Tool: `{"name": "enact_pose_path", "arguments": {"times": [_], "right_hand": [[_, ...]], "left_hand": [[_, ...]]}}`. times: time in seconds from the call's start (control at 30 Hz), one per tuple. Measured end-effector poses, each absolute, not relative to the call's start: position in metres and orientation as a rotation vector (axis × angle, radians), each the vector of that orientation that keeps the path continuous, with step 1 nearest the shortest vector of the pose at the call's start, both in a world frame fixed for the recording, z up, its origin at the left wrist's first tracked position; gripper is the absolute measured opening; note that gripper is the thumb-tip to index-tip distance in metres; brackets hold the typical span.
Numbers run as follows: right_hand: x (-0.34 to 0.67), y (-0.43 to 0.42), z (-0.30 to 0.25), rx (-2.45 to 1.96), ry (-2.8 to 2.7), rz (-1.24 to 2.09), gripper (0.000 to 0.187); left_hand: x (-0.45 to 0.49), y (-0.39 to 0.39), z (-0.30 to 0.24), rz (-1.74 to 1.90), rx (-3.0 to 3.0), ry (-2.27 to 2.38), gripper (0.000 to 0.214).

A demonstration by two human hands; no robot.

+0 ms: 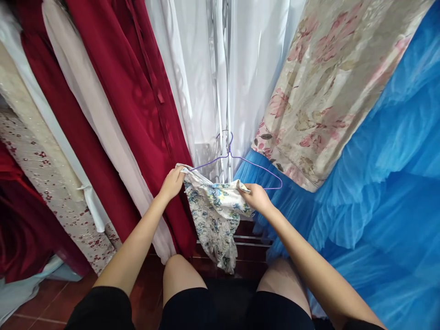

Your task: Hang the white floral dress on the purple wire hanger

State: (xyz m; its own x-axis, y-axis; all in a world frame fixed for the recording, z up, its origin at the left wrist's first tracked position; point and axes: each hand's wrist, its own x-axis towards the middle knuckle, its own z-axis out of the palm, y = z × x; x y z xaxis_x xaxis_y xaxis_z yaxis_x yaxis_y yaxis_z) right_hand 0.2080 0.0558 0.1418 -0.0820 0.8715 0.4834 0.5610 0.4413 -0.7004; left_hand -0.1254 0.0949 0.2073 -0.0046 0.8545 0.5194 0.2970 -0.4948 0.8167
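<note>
A small floral garment (pixel 220 208), white with blue and yellow flowers, hangs between my two hands. My left hand (pixel 172 182) is closed on its upper left edge, and my right hand (pixel 257 197) pinches the upper right edge. A thin purple wire hanger (pixel 256 163) is upright just behind. Its left end runs to the garment's corner by my left hand, while its right end sticks out bare past my right hand. Whether the fingers also hold the hanger's lower bar cannot be made out. The garment's lower part droops above the floor.
Dark red dresses (pixel 113 82) and a pale pink one hang at left. White fabric (pixel 254 68) hangs behind a metal rack post (pixel 224 91). At right are a beige floral dress (pixel 323 105) and blue tulle (pixel 388 206). Red floor tiles (pixel 44 298) show below, with a low metal rail (pixel 252 244).
</note>
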Motion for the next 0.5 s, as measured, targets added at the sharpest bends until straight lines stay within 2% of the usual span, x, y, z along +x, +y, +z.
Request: {"name": "enact_pose_path", "arguments": {"times": [0.13,0.23,0.37,0.43,0.5], "right_hand": [[0.202,0.041,0.141,-1.163,-1.794,0.462,0.030],[0.214,0.027,0.144,-1.067,-1.764,0.486,0.014],[0.250,0.015,0.150,-1.103,-1.601,0.368,0.076],[0.269,0.018,0.157,-1.248,-1.512,0.252,0.087],[0.285,0.026,0.169,-1.384,-1.546,0.147,0.080]], "left_hand": [[-0.086,0.093,0.219,1.465,1.884,1.094,0.018],[-0.071,0.092,0.221,1.490,1.985,1.056,0.019],[-0.071,0.088,0.220,1.526,2.037,1.062,0.015],[-0.072,0.084,0.220,1.497,2.047,1.090,0.016],[-0.072,0.081,0.220,1.489,2.036,1.125,0.019]]}}
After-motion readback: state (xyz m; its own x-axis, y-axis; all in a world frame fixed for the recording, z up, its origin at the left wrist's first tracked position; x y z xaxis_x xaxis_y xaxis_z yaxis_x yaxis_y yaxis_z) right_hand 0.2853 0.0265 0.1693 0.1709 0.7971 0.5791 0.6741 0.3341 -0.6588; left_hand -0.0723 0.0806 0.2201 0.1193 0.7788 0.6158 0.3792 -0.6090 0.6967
